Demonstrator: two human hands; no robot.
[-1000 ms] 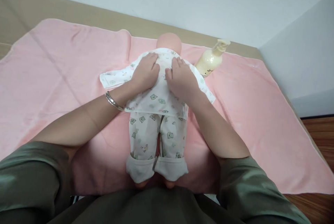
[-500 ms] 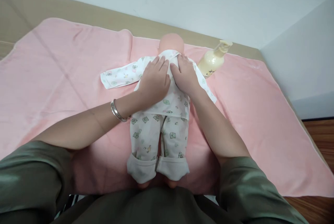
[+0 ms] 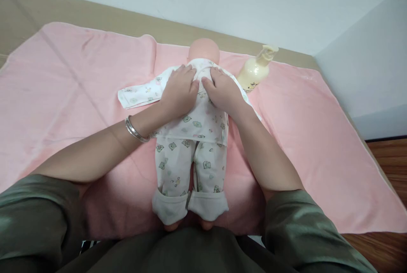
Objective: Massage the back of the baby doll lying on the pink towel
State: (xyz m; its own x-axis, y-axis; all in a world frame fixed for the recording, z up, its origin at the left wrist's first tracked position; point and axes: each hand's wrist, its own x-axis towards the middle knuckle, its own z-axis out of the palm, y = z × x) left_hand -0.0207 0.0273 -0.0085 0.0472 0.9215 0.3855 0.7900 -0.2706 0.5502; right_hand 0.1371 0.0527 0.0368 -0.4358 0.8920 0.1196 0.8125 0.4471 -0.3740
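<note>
A baby doll (image 3: 205, 49) lies stretched out, apparently face down, with its bald head away from me. It wears a white printed shirt (image 3: 203, 116) and matching trousers (image 3: 208, 165) with rolled cuffs. My left hand (image 3: 179, 90) grips the doll's left-side shoulder area through the shirt, fingers bent over the top and thumb pointing to the middle. On the other shoulder, my right hand (image 3: 222, 88) has its fingers curled in the same way. Both thumbs rest near the centre of the upper back. One sleeve (image 3: 140, 95) spreads out to the left.
A cream pump bottle (image 3: 254, 71) stands just right of the doll's shoulder. Under everything lies a pink blanket (image 3: 311, 146) on a tan surface (image 3: 104, 12). A white wall (image 3: 222, 1) rises behind, and wooden floor (image 3: 386, 162) shows at right.
My hands lay flatter on the doll's back before; now their fingers are bent over its shoulders and the shirt is bunched between them. The whole view has shifted slightly.
</note>
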